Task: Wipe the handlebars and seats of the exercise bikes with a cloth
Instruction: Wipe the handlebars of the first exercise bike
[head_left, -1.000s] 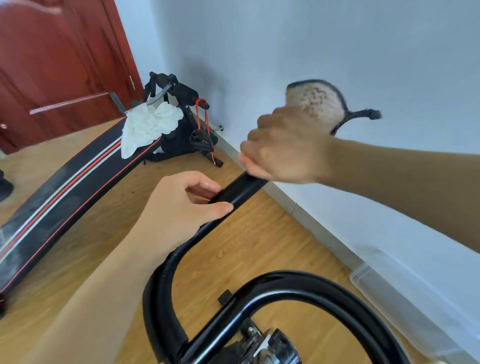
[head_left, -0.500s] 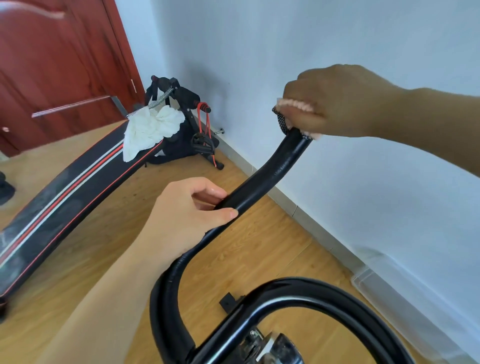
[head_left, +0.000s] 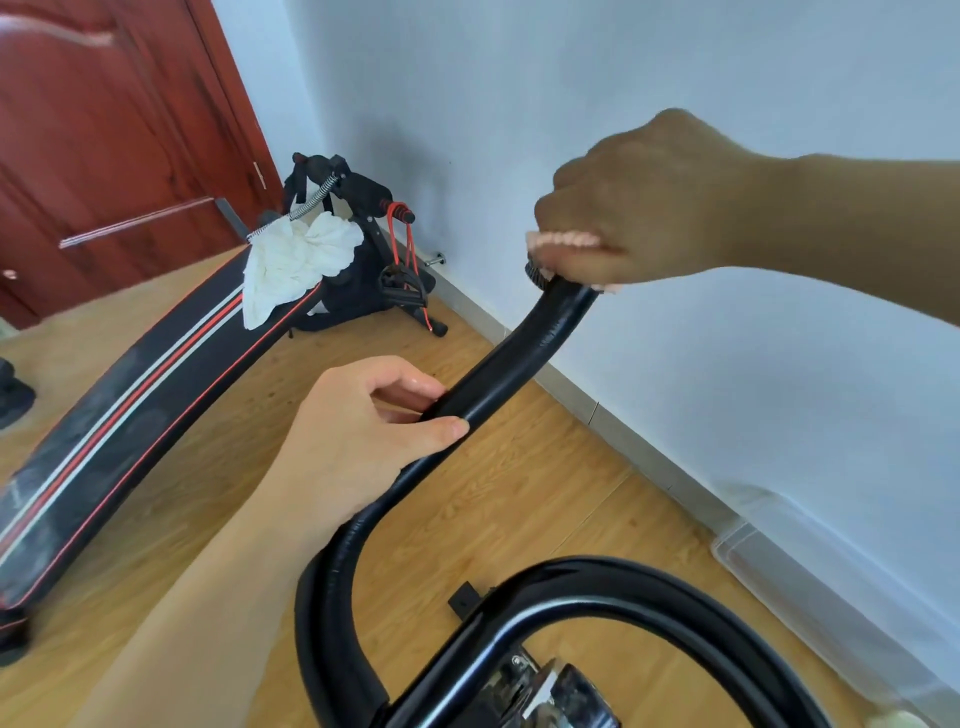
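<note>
Handlebar (head_left: 519, 364) of the exercise bike is curving up from the bottom of the head view toward the wall (head_left: 623, 78); left hand (head_left: 363, 431) is gripping its middle stretch, fingers curled over the top, thumb pressing the near side; right hand (head_left: 639, 208) is clamping round the bar's upper tip with the cloth (head_left: 563, 240) bunched under its curled fingers, only a pinkish strip and a dark edge showing. White rag (head_left: 296, 270) is lying crumpled on the black-and-red sit-up bench (head_left: 130, 415) at left, near a red wooden door (head_left: 104, 130); clear plastic box (head_left: 779, 571) is sitting on the wooden floor (head_left: 519, 509) against the wall.
</note>
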